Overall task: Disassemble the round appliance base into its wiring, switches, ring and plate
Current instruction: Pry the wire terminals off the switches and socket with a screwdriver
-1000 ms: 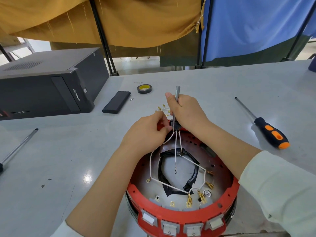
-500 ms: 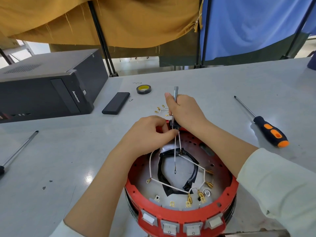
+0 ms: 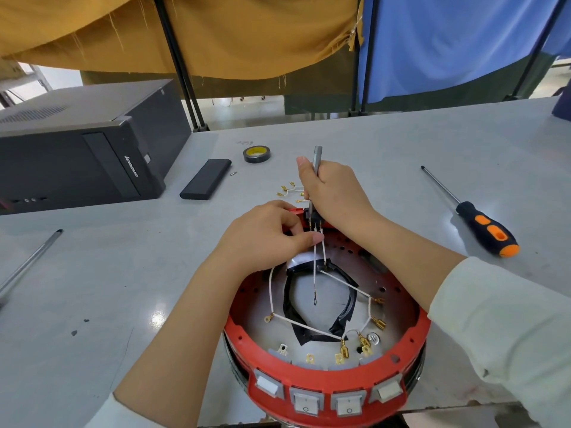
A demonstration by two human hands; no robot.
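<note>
A black computer tower (image 3: 77, 156), slim black case (image 3: 206, 179) and tape roll (image 3: 256, 154) lie on the grey table (image 3: 386, 143).

bright, even daylight | glare spot on table (image 3: 157, 318) | soft shadows | wide-angle bending at edges | sharp focus

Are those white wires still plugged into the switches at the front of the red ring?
Mostly unplugged. The white wires end in gold clips lying loose on the plate, while the switches show bare tabs behind.

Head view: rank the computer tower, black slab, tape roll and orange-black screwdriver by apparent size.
1. computer tower
2. orange-black screwdriver, longest of the rest, though nearer the camera
3. black slab, shorter but wider than it, so these two are close
4. tape roll
</note>
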